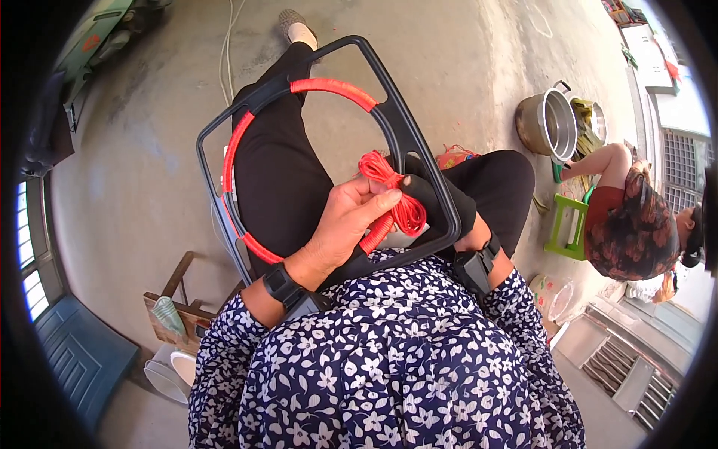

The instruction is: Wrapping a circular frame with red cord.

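Observation:
A black frame (pixel 372 60) lies across my lap, a squarish outer loop around an inner ring. Red cord wrapping (pixel 333 87) covers several stretches of that ring. My left hand (pixel 348 217) is closed on a tied bundle of red cord (pixel 407 215), its thumb lying on top. My right hand (pixel 437 200) wears a black glove with the thumb tip bare. It reaches under the frame's right side and closes round the ring beside the bundle, the thumb tip touching the cord. Its other fingers are mostly hidden. More red wrapping runs below the bundle, near my waist.
At the right, another person (pixel 636 224) sits by a green stool (pixel 568 227). A large metal pot (pixel 537 123) stands near them. A wooden stool (pixel 168 318) with stacked cups (pixel 169 314) and a blue chair (pixel 78 359) are at lower left. A pale cord (pixel 226 52) crosses the floor.

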Demonstrator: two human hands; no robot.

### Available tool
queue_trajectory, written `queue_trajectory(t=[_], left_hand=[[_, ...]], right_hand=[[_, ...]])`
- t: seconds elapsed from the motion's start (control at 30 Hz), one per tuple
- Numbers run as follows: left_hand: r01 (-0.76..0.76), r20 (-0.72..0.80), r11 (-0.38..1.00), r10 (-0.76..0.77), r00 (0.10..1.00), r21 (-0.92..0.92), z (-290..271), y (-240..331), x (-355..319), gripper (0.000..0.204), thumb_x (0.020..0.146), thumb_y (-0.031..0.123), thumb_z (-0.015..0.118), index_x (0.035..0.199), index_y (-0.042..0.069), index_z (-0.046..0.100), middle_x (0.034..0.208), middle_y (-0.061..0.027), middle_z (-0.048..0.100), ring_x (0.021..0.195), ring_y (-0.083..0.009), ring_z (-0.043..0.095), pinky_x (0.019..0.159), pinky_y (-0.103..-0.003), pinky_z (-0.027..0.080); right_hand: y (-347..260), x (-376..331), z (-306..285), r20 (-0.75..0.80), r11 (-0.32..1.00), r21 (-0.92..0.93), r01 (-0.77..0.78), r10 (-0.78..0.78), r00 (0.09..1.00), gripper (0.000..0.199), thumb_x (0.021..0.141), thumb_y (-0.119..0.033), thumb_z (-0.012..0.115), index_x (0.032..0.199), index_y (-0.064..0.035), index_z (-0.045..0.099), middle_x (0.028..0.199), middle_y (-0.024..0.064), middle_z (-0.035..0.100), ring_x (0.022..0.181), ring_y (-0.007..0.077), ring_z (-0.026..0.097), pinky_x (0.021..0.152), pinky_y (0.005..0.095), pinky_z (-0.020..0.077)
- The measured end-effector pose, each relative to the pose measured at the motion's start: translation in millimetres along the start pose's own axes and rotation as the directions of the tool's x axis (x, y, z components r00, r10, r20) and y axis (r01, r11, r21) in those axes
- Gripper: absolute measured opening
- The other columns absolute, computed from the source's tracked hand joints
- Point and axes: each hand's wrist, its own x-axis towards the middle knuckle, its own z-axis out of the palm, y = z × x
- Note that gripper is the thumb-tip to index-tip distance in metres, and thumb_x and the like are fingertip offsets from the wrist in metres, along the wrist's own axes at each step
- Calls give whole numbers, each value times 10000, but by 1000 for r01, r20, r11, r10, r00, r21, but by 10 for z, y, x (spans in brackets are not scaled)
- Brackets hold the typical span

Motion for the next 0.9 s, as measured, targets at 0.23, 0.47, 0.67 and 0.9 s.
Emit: queue_trajectory(t=[0.23,0.47,0.67,0.9], left_hand=[[89,-55,990,-95,994,-107,-86,-69,69,263,944,267,553,956,21,646,807,-42,662,655,-85,618,559,-209,497],[202,33,953,-200,979,-228,-179,-50,89,314,975,225,462,1023,-46,612,904,-127,663,767,-176,650,715,-303,540],[261,166,919,-220,961,-294,-124,2,80,302,962,208,466,997,-64,593,857,-160,649,705,-210,645,658,-286,537],[195,156,942,-157,975,-273,-219,-52,76,235,948,200,522,958,-17,611,825,-129,659,683,-174,646,589,-262,533]], right_hand=[[511,-285,-25,15,858,345,-382,401,916,533,867,-49,625,1361,-4,430,1315,110,527,1122,163,549,954,288,447],[655,-174,103,-210,905,353,-236,323,923,476,817,-85,650,1266,-8,516,1230,164,572,1115,237,571,921,313,458],[527,-539,-946,-369,618,-649,-444,255,894,459,840,-107,633,1269,1,509,1245,154,566,1144,239,549,953,302,436],[460,-1926,-872,-590,882,-146,-448,286,755,428,847,-117,620,1243,14,522,1240,134,570,1160,222,529,967,291,415]])
